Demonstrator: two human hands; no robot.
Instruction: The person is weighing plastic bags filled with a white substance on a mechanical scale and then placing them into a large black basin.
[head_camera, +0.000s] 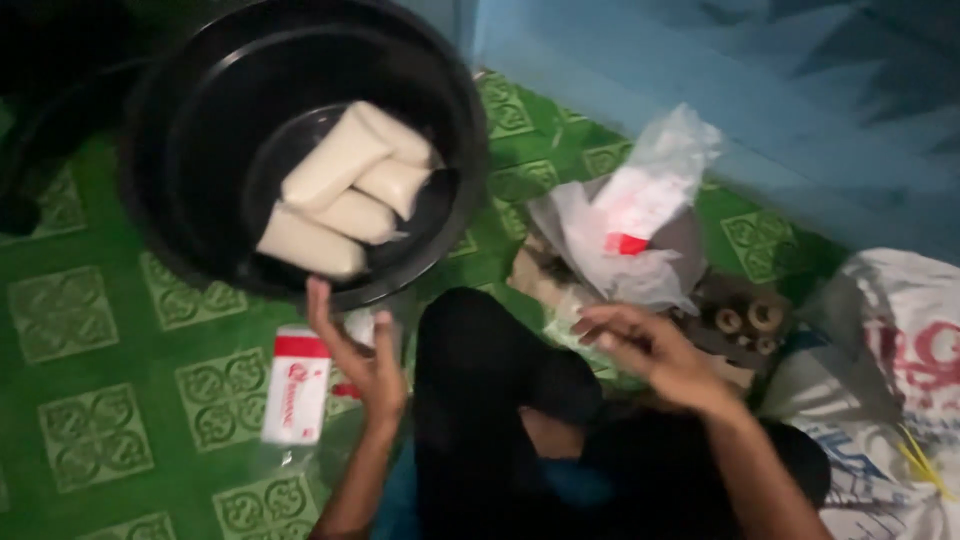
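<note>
— Dark-clothed knee (480, 370) fills the foreground, and beside it the left hand (362, 355) is up, fingers spread loose, gripping nothing.

— Where's the plastic bottle (297, 395)?

— Lying on the green patterned floor (90, 330) just left of that hand; contact I can't confirm. Fingertips sit at the black basin (200, 150) rim.

— Right hand (650, 350)?

— Half curled, empty as far as I can see, just below the white plastic bag (630, 230).

— Count?

— About four pale wrapped packets (345, 190) in the basin, one bottle, one bag. Everything's blurred; the sack (890, 340) is cut off at right.
</note>
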